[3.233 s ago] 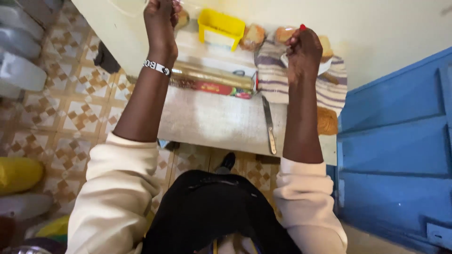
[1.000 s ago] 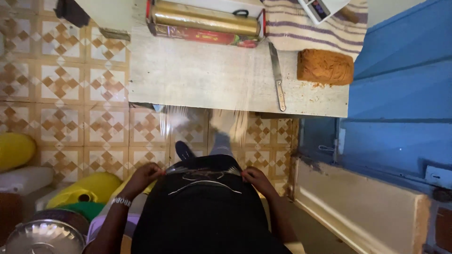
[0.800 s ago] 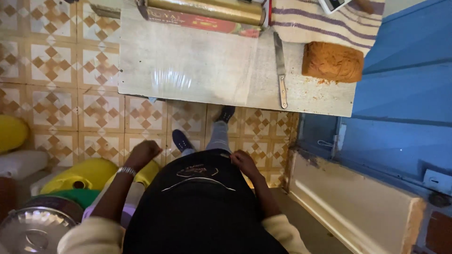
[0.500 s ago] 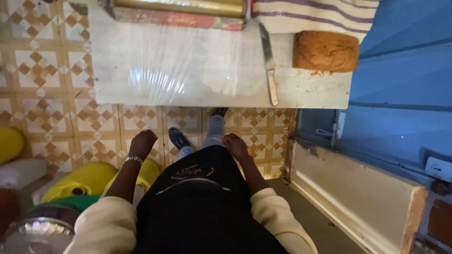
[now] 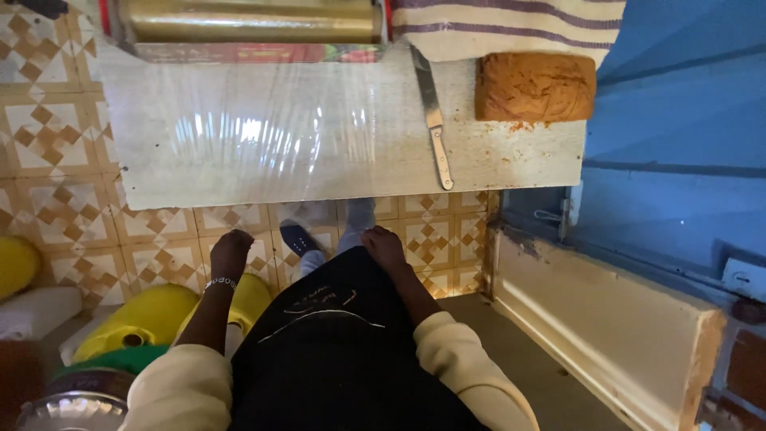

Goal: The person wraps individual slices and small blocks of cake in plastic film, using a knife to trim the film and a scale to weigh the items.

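Note:
My left hand [image 5: 231, 252] hangs in a loose fist beside my black apron [image 5: 335, 343], a beaded bracelet on the wrist. My right hand [image 5: 383, 245] rests with curled fingers against the apron's top edge. Neither hand shows anything held. Both hands are below the near edge of a pale worktable [image 5: 527, 160]. A sheet of clear film [image 5: 263, 136] lies stretched over the table, drawn from a gold roll [image 5: 251, 20] in a red box [image 5: 239, 53]. A table knife [image 5: 433, 120] lies to the right of the film, and a brown loaf [image 5: 535, 86] sits beyond it.
A striped cloth [image 5: 511, 24] covers the table's far right. Yellow jerrycans [image 5: 136, 319] and a metal lid [image 5: 72, 407] crowd the tiled floor at my left. A blue door [image 5: 686, 120] and a pale wooden beam [image 5: 606, 319] stand at my right.
My hands dropped from the far side of the table to my apron, then rose toward its top edge. The view tilted down and closer to the table.

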